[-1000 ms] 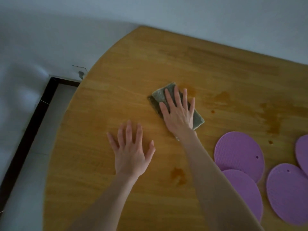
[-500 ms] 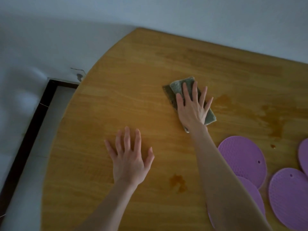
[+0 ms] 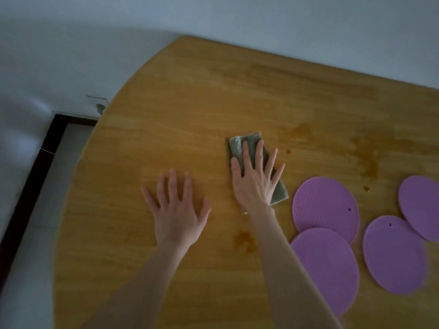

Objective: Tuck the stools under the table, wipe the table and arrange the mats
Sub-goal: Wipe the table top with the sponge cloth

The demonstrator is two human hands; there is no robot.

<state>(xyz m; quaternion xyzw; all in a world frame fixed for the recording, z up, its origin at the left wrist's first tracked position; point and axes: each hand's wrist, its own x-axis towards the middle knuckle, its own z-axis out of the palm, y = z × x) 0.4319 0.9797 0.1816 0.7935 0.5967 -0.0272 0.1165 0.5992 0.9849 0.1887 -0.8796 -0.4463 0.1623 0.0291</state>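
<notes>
A folded grey-green cloth (image 3: 240,144) lies on the wooden table (image 3: 194,96), and my right hand (image 3: 255,179) presses flat on it with straight, spread fingers. To its left my left hand (image 3: 177,210) rests flat on the bare wood, fingers spread. Several round purple mats lie to the right: one (image 3: 325,207) beside the cloth, one (image 3: 332,267) at my right forearm and partly under the first, another (image 3: 394,255) further right, and one (image 3: 420,205) cut off by the frame edge. No stool is in view.
Brown stains mark the wood near my wrist (image 3: 244,239) and to the right of the cloth (image 3: 365,160). The table's curved left edge runs beside a pale floor (image 3: 31,233) with a dark skirting strip (image 3: 47,148). A pale wall (image 3: 285,24) stands behind the table.
My right hand slid the cloth to the right and away, then back toward me and to the left. My left hand stayed flat in place.
</notes>
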